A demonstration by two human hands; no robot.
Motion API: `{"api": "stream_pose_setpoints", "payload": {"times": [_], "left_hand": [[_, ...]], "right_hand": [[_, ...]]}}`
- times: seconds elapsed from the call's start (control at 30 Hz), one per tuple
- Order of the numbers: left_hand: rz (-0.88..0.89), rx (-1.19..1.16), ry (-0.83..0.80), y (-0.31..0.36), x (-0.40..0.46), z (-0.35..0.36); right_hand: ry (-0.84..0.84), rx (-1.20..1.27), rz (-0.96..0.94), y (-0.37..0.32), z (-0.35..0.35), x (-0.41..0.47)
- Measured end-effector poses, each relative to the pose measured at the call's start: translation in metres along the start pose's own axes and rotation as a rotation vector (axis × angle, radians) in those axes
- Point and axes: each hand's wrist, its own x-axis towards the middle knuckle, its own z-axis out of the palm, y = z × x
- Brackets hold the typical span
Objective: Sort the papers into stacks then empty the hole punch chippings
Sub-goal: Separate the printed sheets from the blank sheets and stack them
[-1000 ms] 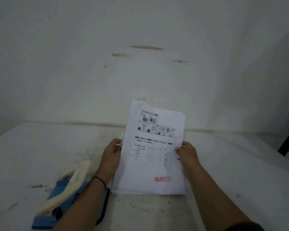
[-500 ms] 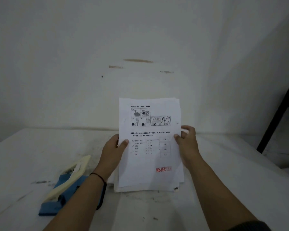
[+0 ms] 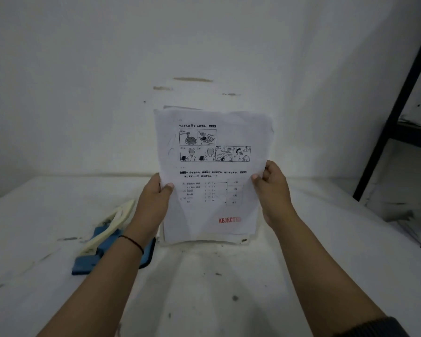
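Papers (image 3: 212,176) pinched at both side edges, thumbs in front: my left hand (image 3: 153,203) and right hand (image 3: 275,193) have stood the bundle upright on the table (image 3: 326,239), squaring it; hole punch (image 3: 107,237) waits near-left.

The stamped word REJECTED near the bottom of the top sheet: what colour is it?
Red ink, the REJECTED stamp on the white printed top sheet, seen in the head view.

papers (image 3: 212,166): we see thin, matt, slightly creased paper
hole punch (image 3: 107,237): smooth plastic, we think
tabletop (image 3: 229,288): matt, scuffed
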Motion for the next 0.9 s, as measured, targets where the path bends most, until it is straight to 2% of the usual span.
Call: {"api": "stream_pose_setpoints", "payload": {"times": [0.13, 0.4, 0.63, 0.77, 0.9], "left_hand": [[-0.003, -0.001, 0.001, -0.002, -0.014, 0.0], [-0.159, -0.013, 0.087, -0.033, -0.048, 0.006], [-0.047, 0.03, 0.065, -0.026, -0.047, 0.005], [0.006, 0.135, -0.02, -0.044, -0.061, 0.001], [0.02, 0.129, -0.068, -0.056, -0.069, -0.001]], "right_hand": [[-0.006, 0.026, -0.002, 0.002, -0.006, -0.018], [-0.085, -0.096, 0.127, 0.034, -0.009, -0.048], [-0.048, -0.094, 0.065, 0.023, -0.011, -0.047], [-0.049, -0.085, 0.086, 0.033, -0.019, -0.057], [-0.032, -0.073, 0.103, 0.034, -0.02, -0.059]]}}
